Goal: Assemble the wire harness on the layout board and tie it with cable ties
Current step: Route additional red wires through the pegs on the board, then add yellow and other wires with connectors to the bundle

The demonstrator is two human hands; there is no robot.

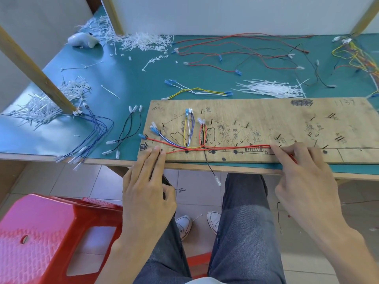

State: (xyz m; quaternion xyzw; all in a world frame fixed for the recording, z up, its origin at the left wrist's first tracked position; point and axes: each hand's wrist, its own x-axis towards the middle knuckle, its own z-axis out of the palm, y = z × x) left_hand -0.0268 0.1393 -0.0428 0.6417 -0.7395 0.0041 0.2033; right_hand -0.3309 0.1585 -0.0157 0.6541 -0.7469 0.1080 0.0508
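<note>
A wooden layout board point(266, 117) with nails and pen marks lies at the table's front edge. Red, blue, yellow, white and black wires point(190, 140) loop around its nails on the left. A red wire bundle point(225, 149) runs along the board's lower line. My left hand point(149, 181) presses its straight fingertips on the board's lower left corner, on the red wires' left end. My right hand point(303, 177) pinches the red wires at their right end, near the board's front edge. A black wire with a white terminal point(213, 173) hangs off the front edge.
White cable ties point(270, 89) lie in a heap behind the board. Loose red and black wires point(246, 56) spread across the green table; blue and black wires point(98, 136) lie to the left. Cut tie scraps point(143, 42) pile at the back. A red stool point(51, 236) stands lower left.
</note>
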